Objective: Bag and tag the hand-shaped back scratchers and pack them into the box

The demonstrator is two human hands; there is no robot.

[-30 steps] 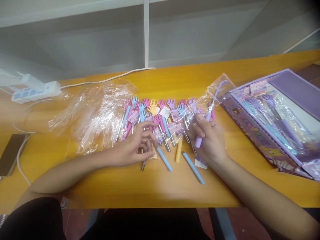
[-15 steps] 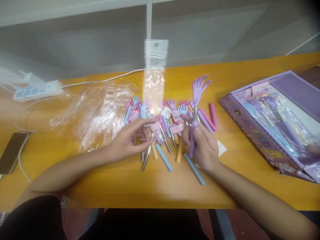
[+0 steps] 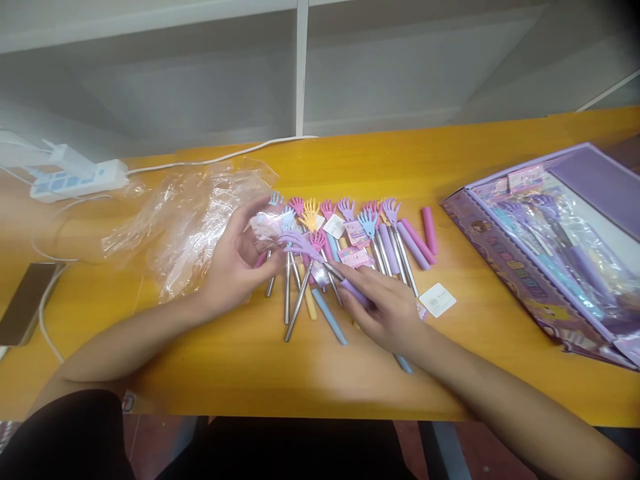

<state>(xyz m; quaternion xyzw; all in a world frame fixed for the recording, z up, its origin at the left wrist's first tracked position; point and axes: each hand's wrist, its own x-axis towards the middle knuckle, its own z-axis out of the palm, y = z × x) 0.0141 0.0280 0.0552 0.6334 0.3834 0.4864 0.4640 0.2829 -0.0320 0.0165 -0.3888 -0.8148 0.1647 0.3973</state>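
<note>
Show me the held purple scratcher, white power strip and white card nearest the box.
Purple scratcher (image 3: 332, 271), head view, on its metal shaft.
White power strip (image 3: 83, 185), head view, on its casing.
White card (image 3: 438, 300), head view, on its middle.

there are two hands (image 3: 235, 261) (image 3: 393, 305), one held scratcher (image 3: 304, 245), one box (image 3: 515, 272) and one power strip (image 3: 100, 180).

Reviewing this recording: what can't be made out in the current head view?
All in the head view:
Purple plastic hand-shaped scratcher: handle end hidden by the right hand.
Left hand: blur and glare obscure whether it grips the clear plastic film.
Blue cylindrical tube: upper part hidden by the right hand.
White square card: print too small.
Purple printed cardboard box: cut off by the right edge.
</note>
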